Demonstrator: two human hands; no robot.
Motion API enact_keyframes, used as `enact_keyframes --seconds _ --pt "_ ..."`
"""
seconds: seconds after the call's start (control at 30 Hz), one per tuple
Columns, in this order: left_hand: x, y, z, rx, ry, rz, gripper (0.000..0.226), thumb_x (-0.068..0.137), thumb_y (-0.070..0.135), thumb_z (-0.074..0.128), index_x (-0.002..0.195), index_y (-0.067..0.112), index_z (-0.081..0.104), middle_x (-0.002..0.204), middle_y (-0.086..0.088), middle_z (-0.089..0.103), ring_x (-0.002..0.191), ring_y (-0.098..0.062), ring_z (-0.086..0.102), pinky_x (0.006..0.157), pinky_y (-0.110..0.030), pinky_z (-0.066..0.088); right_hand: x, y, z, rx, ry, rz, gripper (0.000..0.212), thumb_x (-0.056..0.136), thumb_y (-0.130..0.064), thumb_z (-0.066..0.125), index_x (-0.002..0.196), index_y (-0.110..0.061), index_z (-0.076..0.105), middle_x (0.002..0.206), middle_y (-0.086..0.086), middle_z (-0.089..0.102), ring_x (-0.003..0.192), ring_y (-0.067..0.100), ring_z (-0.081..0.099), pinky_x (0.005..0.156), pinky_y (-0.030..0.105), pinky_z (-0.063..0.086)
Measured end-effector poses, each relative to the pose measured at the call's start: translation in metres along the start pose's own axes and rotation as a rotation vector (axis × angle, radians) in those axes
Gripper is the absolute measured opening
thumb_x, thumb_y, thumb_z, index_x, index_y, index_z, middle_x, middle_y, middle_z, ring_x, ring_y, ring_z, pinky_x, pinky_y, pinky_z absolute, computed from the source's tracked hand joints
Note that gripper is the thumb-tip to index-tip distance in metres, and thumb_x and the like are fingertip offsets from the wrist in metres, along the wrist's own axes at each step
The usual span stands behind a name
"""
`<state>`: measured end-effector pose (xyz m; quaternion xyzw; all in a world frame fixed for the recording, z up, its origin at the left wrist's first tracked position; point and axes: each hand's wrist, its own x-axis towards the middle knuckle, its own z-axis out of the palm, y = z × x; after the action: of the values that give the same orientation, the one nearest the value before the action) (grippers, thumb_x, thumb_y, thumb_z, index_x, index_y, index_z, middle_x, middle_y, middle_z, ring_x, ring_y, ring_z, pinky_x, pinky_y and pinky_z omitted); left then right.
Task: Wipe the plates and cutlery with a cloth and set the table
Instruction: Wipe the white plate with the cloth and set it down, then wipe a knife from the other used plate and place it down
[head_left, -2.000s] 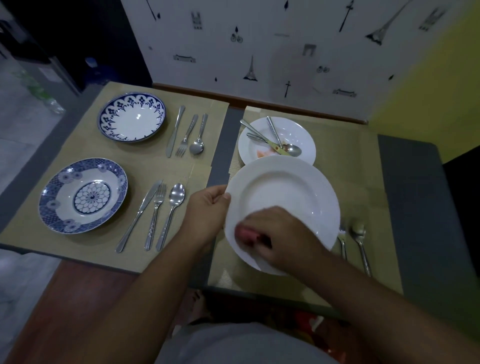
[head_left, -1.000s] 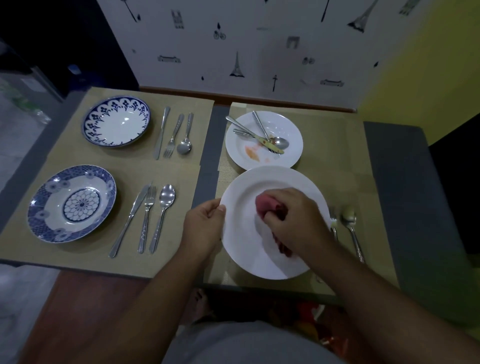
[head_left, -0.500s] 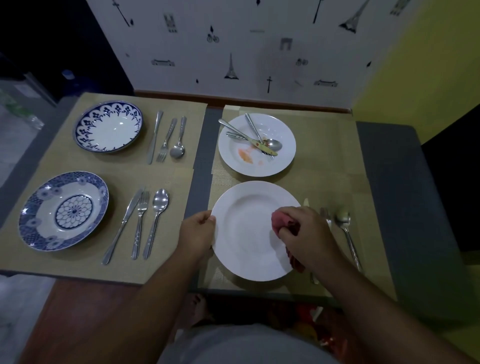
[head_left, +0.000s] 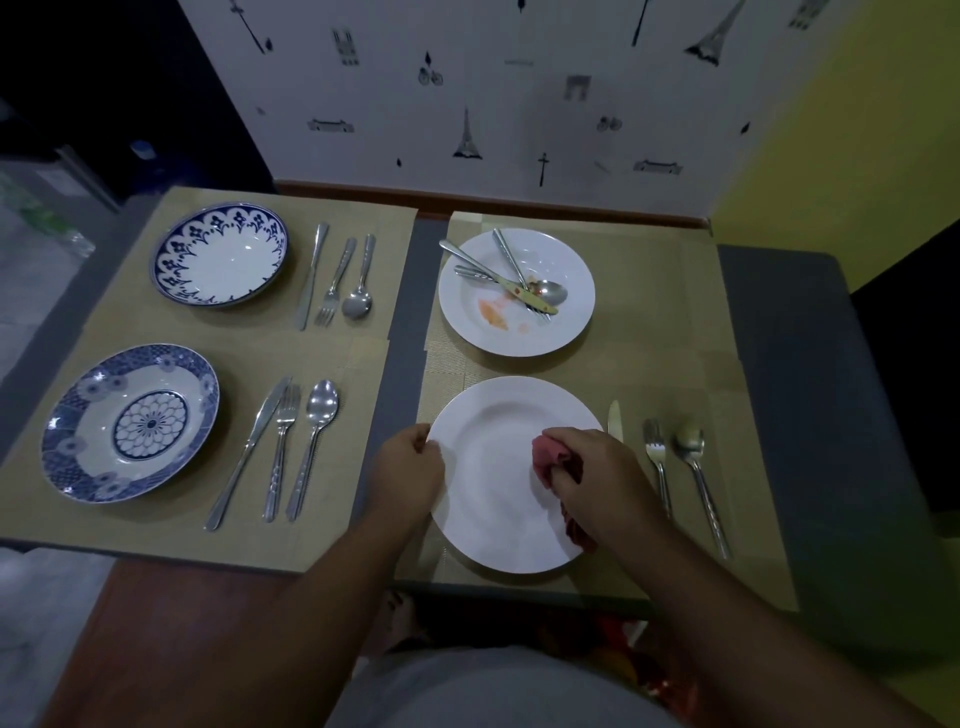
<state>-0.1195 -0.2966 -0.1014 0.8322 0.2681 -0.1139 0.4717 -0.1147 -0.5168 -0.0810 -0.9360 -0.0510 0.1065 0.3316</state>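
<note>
Looks like three settings are done: your left hand pinches the white plate rim at the tabletop's near edge, your right hand clutches the cloth, and only the smeared plate and its cutlery are left.

Person wearing a pale grey garment
Both forearms are showing bare down to the left hand and right hand; the fabric is looking plain.
</note>
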Motion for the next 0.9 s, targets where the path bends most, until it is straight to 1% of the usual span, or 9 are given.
enact_keyframes --seconds 0.07,0.13,0.23,0.37,0.47,0.6,0.67,0.8,0.9 --pt "-0.004 0.003 0.0 0.06 0.007 0.073 0.036 0.098 0.024 0.047 0.131 0.021 0.062 0.117 0.005 0.068 0.105 -0.02 0.063 0.082 -0.029 0.052 0.001 0.001 0.0 0.009 0.002 0.013 0.032 0.089 -0.011 0.066 0.118 -0.025 0.07 0.111 -0.006 0.069 0.099 0.012 0.059 0.089 0.028 0.051" --pt "-0.008 0.007 0.001 0.167 0.013 0.151 0.04 0.099 0.031 0.047 0.137 0.022 0.056 0.128 0.005 0.065 0.117 -0.022 0.061 0.098 -0.038 0.051 0.003 -0.001 -0.001 0.011 0.008 0.018 0.037 0.09 -0.015 0.067 0.125 -0.027 0.067 0.117 -0.007 0.069 0.103 0.011 0.06 0.092 0.026 0.05" --pt "-0.012 0.018 0.007 0.289 0.004 0.288 0.043 0.1 0.031 0.049 0.143 0.024 0.049 0.133 0.003 0.062 0.119 -0.022 0.06 0.1 -0.039 0.05 0.007 -0.005 -0.005 0.032 0.018 0.005 0.037 0.091 -0.014 0.067 0.126 -0.027 0.067 0.117 -0.007 0.068 0.1 0.007 0.057 0.088 0.022 0.047" --pt "-0.012 0.038 0.015 0.347 -0.04 0.332 0.049 0.1 0.033 0.05 0.148 0.025 0.043 0.144 0.003 0.055 0.129 -0.021 0.054 0.108 -0.044 0.045 0.012 -0.007 -0.014 0.057 0.005 0.004 0.036 0.093 -0.018 0.067 0.127 -0.029 0.065 0.119 -0.008 0.068 0.104 0.009 0.061 0.093 0.029 0.054" --pt "-0.008 0.051 0.02 0.315 -0.061 0.291 0.049 0.1 0.036 0.05 0.147 0.026 0.044 0.145 0.003 0.054 0.13 -0.021 0.054 0.109 -0.044 0.046 0.016 -0.004 -0.021 0.057 -0.018 0.007 0.033 0.094 -0.021 0.066 0.126 -0.029 0.065 0.119 -0.008 0.068 0.105 0.009 0.062 0.097 0.033 0.055" --pt "0.007 0.07 0.022 0.299 -0.017 0.293 0.041 0.099 0.033 0.053 0.139 0.024 0.055 0.139 0.003 0.06 0.125 -0.02 0.056 0.107 -0.041 0.047 0.024 0.0 -0.032 0.056 -0.013 -0.019 0.031 0.093 -0.022 0.068 0.123 -0.029 0.066 0.112 -0.016 0.065 0.097 0.003 0.058 0.088 0.019 0.049" --pt "0.017 0.082 0.022 0.306 0.008 0.315 0.033 0.098 0.029 0.055 0.13 0.025 0.063 0.131 0.005 0.064 0.118 -0.018 0.06 0.101 -0.038 0.051 0.031 -0.001 -0.036 0.067 -0.003 -0.025 0.027 0.092 -0.021 0.067 0.118 -0.029 0.068 0.107 -0.016 0.067 0.093 0.003 0.059 0.084 0.022 0.054" --pt "0.06 0.106 0.015 0.433 0.043 0.412 0.028 0.096 0.024 0.056 0.12 0.017 0.069 0.118 -0.002 0.068 0.106 -0.022 0.065 0.091 -0.04 0.055 0.051 -0.015 -0.048 0.109 0.039 -0.029 0.027 0.086 -0.009 0.063 0.093 -0.034 0.07 0.084 -0.014 0.066 0.075 0.003 0.061 0.065 0.021 0.053" --pt "0.102 0.125 0.003 0.568 0.107 0.487 0.028 0.097 0.025 0.056 0.121 0.021 0.068 0.118 -0.001 0.066 0.106 -0.023 0.064 0.084 -0.034 0.054 0.071 -0.031 -0.055 0.207 0.07 0.042 0.029 0.084 -0.005 0.057 0.085 -0.031 0.069 0.067 -0.006 0.065 0.051 0.013 0.062 0.048 0.029 0.052"
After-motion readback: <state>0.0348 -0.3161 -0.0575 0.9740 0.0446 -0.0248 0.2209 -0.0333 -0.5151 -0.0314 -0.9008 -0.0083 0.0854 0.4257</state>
